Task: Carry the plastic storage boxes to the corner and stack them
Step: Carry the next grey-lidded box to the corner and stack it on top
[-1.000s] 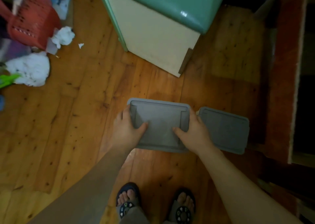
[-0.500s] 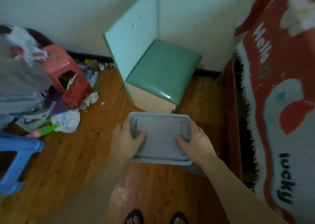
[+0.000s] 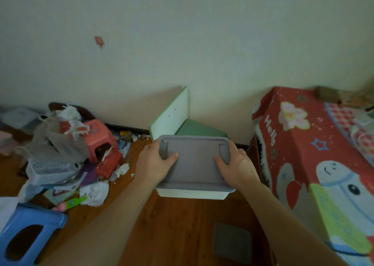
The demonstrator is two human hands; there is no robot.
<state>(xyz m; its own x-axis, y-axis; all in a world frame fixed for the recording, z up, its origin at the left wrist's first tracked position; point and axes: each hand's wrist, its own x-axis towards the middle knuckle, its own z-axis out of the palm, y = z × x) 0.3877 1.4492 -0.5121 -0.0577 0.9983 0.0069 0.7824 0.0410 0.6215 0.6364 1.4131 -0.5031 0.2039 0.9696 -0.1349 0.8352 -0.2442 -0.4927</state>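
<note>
While it is held above the wooden floor (image 3: pixel 182 225), the grey-lidded storage box (image 3: pixel 194 164) sits between the left hand (image 3: pixel 155 164) and right hand (image 3: pixel 236 166), each gripping an end with thumb on the lid. A second grey-lidded box (image 3: pixel 231 243) lies on the floor nearer, to the right.

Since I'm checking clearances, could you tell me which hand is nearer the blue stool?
Left. The left hand grips the box on the end facing the blue stool; the right hand grips the far end.
</note>
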